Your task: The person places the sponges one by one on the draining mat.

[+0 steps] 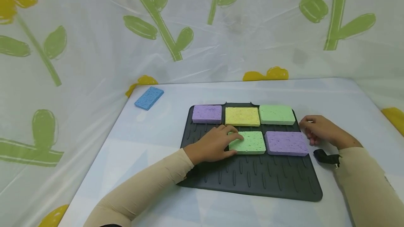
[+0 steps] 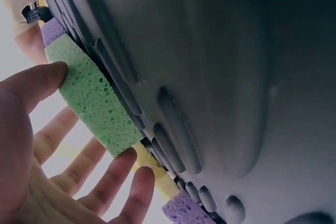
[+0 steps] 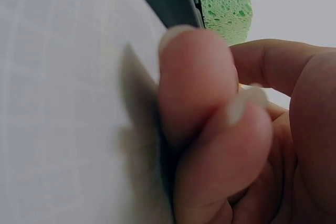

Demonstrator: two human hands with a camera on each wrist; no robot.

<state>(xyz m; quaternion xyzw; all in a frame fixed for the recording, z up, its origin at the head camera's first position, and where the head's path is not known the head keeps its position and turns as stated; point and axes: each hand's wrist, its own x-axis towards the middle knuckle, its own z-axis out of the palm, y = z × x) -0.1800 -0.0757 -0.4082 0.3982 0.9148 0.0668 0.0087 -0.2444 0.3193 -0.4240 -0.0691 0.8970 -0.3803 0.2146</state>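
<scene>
On a dark grey ridged mat [image 1: 252, 178] lies a light green sponge [image 1: 252, 144], in the middle of the second row. My left hand [image 1: 213, 144] holds its left end, thumb at the near edge and fingers over the top and far side. The left wrist view shows the thumb against this green sponge [image 2: 97, 95]. My right hand [image 1: 323, 130] rests on the table just right of the mat, fingers loosely curled, nothing visible in them. Nearest to it are a purple sponge [image 1: 286, 143] and, in the back row, another green sponge [image 1: 277, 115].
A purple sponge [image 1: 207, 114] and a yellow sponge [image 1: 242, 116] fill out the mat's back row. Near the table's far left corner lies a blue sponge [image 1: 149, 98]. A leaf-patterned white curtain [image 1: 221, 45] hangs behind the table.
</scene>
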